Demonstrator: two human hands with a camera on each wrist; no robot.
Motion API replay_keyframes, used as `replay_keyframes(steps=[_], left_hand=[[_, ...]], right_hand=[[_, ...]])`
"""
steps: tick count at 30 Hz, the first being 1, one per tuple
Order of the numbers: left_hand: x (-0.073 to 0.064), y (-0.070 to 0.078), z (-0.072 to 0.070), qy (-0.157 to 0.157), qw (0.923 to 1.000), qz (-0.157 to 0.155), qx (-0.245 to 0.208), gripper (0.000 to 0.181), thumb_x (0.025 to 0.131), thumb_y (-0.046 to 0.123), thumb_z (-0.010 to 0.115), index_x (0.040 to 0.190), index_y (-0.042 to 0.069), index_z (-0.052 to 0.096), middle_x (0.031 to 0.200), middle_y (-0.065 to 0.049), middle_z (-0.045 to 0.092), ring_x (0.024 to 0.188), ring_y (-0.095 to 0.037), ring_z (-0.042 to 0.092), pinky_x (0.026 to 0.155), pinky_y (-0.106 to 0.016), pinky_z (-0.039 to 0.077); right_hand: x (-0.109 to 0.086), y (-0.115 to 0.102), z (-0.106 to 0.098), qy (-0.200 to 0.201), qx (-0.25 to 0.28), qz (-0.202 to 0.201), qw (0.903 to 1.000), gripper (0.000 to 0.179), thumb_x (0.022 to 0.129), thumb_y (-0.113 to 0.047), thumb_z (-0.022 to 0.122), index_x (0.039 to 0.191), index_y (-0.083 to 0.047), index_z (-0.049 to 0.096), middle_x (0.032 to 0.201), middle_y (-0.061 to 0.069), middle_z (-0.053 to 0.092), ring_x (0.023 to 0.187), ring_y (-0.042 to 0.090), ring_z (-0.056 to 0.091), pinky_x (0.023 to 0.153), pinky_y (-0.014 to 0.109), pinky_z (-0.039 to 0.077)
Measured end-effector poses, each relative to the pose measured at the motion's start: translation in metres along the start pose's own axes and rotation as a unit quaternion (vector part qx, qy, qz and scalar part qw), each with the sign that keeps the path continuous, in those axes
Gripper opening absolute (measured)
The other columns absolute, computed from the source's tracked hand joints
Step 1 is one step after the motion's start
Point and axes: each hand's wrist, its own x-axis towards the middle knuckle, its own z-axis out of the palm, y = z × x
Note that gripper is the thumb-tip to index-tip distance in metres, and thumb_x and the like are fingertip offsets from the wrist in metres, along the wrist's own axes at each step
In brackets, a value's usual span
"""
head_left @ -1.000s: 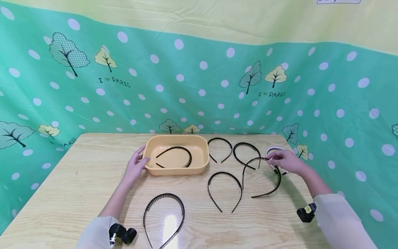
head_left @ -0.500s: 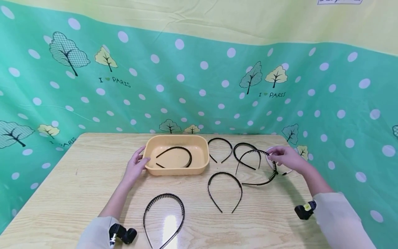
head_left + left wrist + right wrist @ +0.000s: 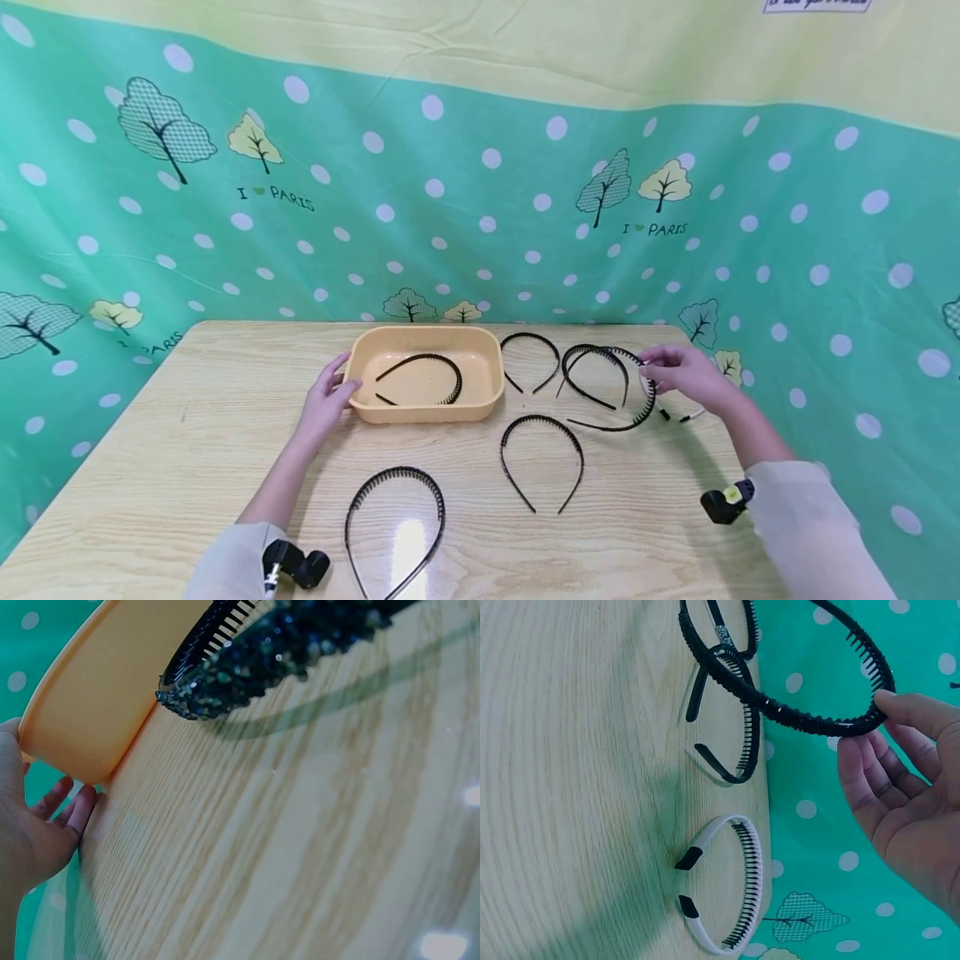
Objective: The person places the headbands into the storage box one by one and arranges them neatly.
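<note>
My left hand (image 3: 328, 398) grips the left end of a light orange plastic basin (image 3: 427, 413), thumb over its rim and fingers outside. Inside the basin lies a black toothed headband (image 3: 458, 379). My right hand (image 3: 686, 375) pinches another black headband (image 3: 780, 712) between thumb and fingers, raised above the table with its two ends pointing left. In the head view it overlaps a black headband (image 3: 567, 379) lying behind it. Below the right hand, a white headband (image 3: 754, 877) with black tips lies near the table's far right edge, mostly hidden in the head view.
More black headbands lie on the wooden table: one (image 3: 529, 335) right of the basin, one (image 3: 542, 417) in the middle, and a sparkly one (image 3: 405, 471) at the front left. A green dotted curtain (image 3: 487, 225) hangs behind the table.
My right hand has shifted slightly, carrying the black headband left and away from me, towards the back headbands. The left hand and the basin have stayed put.
</note>
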Motion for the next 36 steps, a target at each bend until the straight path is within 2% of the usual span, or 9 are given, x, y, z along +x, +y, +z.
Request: replay_keyframes(steps=[6, 9, 15, 19, 27, 31, 36], left_hand=[[-0.001, 0.001, 0.000, -0.003, 1.0000, -0.005, -0.007, 0.059, 0.095, 0.017, 0.050, 0.149, 0.020, 0.025, 0.133, -0.028, 0.045, 0.115, -0.036, 0.050, 0.072, -0.016, 0.052], [-0.001, 0.001, 0.000, -0.001, 1.0000, -0.002, -0.005, 0.059, 0.095, 0.017, 0.050, 0.149, 0.020, 0.026, 0.133, -0.027, 0.046, 0.112, -0.033, 0.052, 0.072, -0.016, 0.052], [0.001, -0.002, 0.000, 0.002, 1.0000, 0.003, -0.002, 0.058, 0.095, 0.017, 0.051, 0.148, 0.019, 0.028, 0.131, -0.027, 0.047, 0.106, -0.025, 0.055, 0.072, -0.016, 0.052], [0.001, -0.002, 0.000, 0.003, 1.0000, 0.001, 0.001, 0.058, 0.095, 0.017, 0.051, 0.148, 0.019, 0.028, 0.131, -0.027, 0.047, 0.107, -0.027, 0.054, 0.072, -0.017, 0.052], [0.001, -0.001, 0.000, 0.001, 1.0000, -0.001, -0.007, 0.059, 0.095, 0.017, 0.051, 0.148, 0.020, 0.027, 0.131, -0.027, 0.046, 0.112, -0.033, 0.052, 0.072, -0.017, 0.052], [0.001, -0.001, 0.000, 0.000, 0.9999, -0.008, -0.010, 0.060, 0.095, 0.017, 0.051, 0.149, 0.021, 0.026, 0.132, -0.026, 0.045, 0.114, -0.035, 0.051, 0.072, -0.017, 0.052], [0.000, -0.001, -0.001, -0.002, 0.9998, -0.013, -0.016, 0.060, 0.095, 0.017, 0.051, 0.149, 0.021, 0.024, 0.134, -0.026, 0.044, 0.117, -0.036, 0.049, 0.072, -0.017, 0.052]], right_hand=[[0.002, -0.005, 0.002, 0.010, 0.022, 0.007, 0.9997, 0.050, 0.091, -0.027, 0.061, 0.128, 0.004, 0.048, 0.106, 0.018, 0.058, 0.082, 0.017, 0.062, 0.078, 0.033, 0.056], [0.003, -0.008, 0.003, 0.017, 0.036, 0.005, 0.9992, 0.048, 0.091, -0.023, 0.060, 0.128, 0.005, 0.049, 0.105, 0.017, 0.058, 0.081, 0.014, 0.061, 0.077, 0.031, 0.056], [0.005, -0.013, 0.008, 0.034, 0.067, 0.002, 0.9972, 0.049, 0.090, -0.022, 0.062, 0.127, 0.007, 0.048, 0.091, -0.002, 0.060, 0.076, 0.011, 0.061, 0.076, 0.029, 0.056], [0.007, -0.015, 0.012, 0.041, 0.090, 0.000, 0.9951, 0.047, 0.090, -0.019, 0.061, 0.127, 0.009, 0.048, 0.093, 0.000, 0.061, 0.078, 0.011, 0.062, 0.077, 0.031, 0.057], [0.012, -0.018, 0.021, 0.050, 0.104, -0.006, 0.9933, 0.047, 0.091, -0.021, 0.061, 0.127, 0.007, 0.048, 0.101, 0.004, 0.060, 0.077, 0.009, 0.061, 0.076, 0.028, 0.057], [0.015, -0.021, 0.026, 0.049, 0.117, -0.015, 0.9919, 0.048, 0.092, -0.019, 0.060, 0.128, 0.009, 0.047, 0.096, -0.002, 0.059, 0.077, 0.008, 0.060, 0.077, 0.031, 0.057], [0.019, -0.026, 0.034, 0.056, 0.127, -0.004, 0.9903, 0.046, 0.091, -0.018, 0.060, 0.127, 0.008, 0.048, 0.090, -0.006, 0.060, 0.071, 0.007, 0.060, 0.076, 0.029, 0.057]])
